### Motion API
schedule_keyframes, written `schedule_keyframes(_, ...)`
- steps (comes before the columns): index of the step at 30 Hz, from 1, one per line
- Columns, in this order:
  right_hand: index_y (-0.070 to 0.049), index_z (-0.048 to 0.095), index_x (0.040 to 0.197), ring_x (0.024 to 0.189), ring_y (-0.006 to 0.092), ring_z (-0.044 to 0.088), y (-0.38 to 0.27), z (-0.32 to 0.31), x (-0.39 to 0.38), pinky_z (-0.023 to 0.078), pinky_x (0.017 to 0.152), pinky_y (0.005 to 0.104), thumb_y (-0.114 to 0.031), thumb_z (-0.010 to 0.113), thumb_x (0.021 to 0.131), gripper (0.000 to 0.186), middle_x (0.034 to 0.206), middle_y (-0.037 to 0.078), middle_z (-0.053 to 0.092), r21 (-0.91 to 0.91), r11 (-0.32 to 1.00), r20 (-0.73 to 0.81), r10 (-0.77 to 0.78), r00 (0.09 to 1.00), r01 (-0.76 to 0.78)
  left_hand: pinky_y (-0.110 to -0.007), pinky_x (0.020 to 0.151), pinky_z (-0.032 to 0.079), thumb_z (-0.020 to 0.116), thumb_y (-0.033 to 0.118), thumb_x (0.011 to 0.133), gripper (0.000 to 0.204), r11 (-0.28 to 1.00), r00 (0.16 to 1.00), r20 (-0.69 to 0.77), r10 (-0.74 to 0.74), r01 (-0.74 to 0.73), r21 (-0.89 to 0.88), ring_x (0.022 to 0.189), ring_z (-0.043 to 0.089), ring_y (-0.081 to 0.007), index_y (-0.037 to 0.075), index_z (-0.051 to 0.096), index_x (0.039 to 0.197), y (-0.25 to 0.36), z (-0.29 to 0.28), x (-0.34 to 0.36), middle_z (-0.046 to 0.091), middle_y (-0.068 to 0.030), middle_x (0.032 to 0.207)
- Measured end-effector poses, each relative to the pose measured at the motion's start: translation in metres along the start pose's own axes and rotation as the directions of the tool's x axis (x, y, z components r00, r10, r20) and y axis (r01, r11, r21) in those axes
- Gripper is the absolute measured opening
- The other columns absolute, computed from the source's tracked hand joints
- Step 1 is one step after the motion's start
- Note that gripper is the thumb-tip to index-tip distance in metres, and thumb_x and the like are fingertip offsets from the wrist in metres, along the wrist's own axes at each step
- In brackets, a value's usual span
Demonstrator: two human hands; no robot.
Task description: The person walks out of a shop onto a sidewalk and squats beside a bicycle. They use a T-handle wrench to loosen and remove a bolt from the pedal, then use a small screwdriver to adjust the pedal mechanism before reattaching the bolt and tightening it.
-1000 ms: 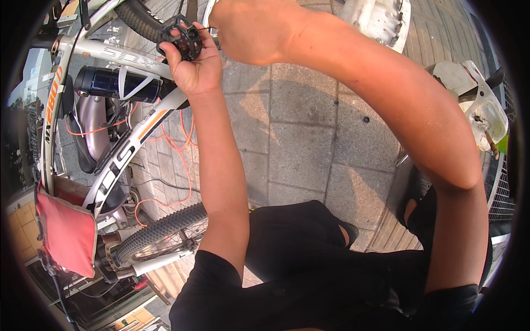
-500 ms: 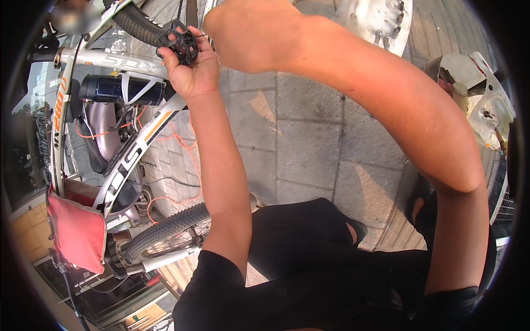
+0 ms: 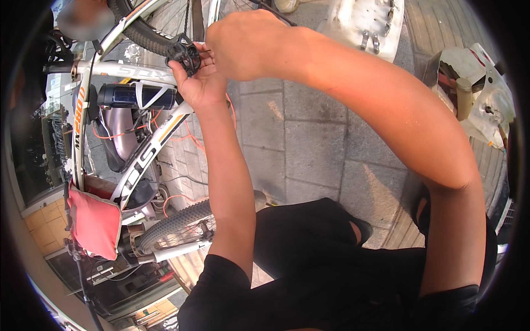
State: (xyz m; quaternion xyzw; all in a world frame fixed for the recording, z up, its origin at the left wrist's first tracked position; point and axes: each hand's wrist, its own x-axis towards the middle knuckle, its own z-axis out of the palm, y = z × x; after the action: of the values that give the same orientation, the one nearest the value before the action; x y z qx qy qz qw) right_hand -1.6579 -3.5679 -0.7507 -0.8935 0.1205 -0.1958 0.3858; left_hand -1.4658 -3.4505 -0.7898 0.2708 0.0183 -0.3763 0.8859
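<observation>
My left hand [image 3: 203, 85] is closed round a black bicycle pedal [image 3: 184, 57] beside the white bike frame [image 3: 157, 144], fingers and thumb on its edges. Right beside it, my right hand [image 3: 243, 47] makes a fist with its back turned up. A thin dark piece shows between the two hands, but whatever the right fist grips is hidden behind it. A dark bottle [image 3: 118, 96] sits in a white cage on the frame. The front tyre [image 3: 179, 223] lies below my left forearm.
A red bag [image 3: 94, 223] hangs near the handlebar. Orange cable [image 3: 234, 113] runs along the paving [image 3: 312, 129]. A white plastic crate-like object [image 3: 364, 22] stands at the far right, a worn metal box [image 3: 441, 71] further right. Another person [image 3: 85, 19] is at the top left.
The view has shifted, so the bike appears slightly further right. My left hand keeps its hold on the pedal, and my right fist stays close beside it, turned a little.
</observation>
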Motion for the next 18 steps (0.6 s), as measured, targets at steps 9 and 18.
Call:
schedule_keyframes(9,-0.004,0.076,0.102,0.102,0.0354,0.073,0.006,0.018,0.007,0.057,0.085,0.0454,-0.018,0.065,0.084,0.025,0.102,0.017,0.076,0.146,0.987,-0.027,0.066,0.997,-0.061,-0.048,0.107,0.049,0.072,0.033,0.096,0.046,1.000,0.999,0.031,0.012,-0.013,0.028,0.110,0.061,-0.0305,-0.006,0.063,0.120,0.016,-0.007,0.010,0.066,-0.0171,0.114)
schedule_keyframes(18,-0.004,0.076,0.106,0.099,0.0345,0.074,-0.006,0.000,0.008,0.058,0.084,0.0467,-0.023,0.069,0.082,0.031,0.104,0.018,0.076,0.090,0.992,0.033,0.090,0.995,-0.093,-0.050,0.110,0.048,0.067,0.033,0.100,0.046,0.994,0.999,0.037,-0.030,0.026,0.108,0.114,0.062,-0.0317,-0.005,0.060,0.125,0.019,-0.014,0.009,0.066,-0.0169,0.119)
